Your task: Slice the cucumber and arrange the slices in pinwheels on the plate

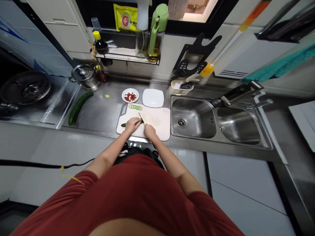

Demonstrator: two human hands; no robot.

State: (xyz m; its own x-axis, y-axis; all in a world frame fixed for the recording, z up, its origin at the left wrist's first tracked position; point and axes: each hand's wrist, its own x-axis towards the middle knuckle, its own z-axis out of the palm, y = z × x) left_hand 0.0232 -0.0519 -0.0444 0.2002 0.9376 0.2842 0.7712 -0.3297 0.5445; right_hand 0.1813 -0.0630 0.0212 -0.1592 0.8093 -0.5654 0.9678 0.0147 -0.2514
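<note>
On the white cutting board point(157, 126), my left hand point(132, 125) presses down on a cucumber piece point(123, 125), whose dark green ends show on both sides of the fingers. My right hand point(149, 131) is closed round the handle of a knife point(141, 117); its blade points away from me, at the cucumber's right end. Several pale green slices point(135, 107) lie in a row near the board's far edge. Behind the board stand a white plate of chopped red pieces point(130, 101) and a bare white square plate point(153, 98).
A whole cucumber point(79, 108), a cut cucumber end point(107, 96) and a lidded pot point(86, 77) are on the left counter. The double sink point(194, 129) adjoins the board's right side. A shelf point(128, 56) with bottles hangs above the counter.
</note>
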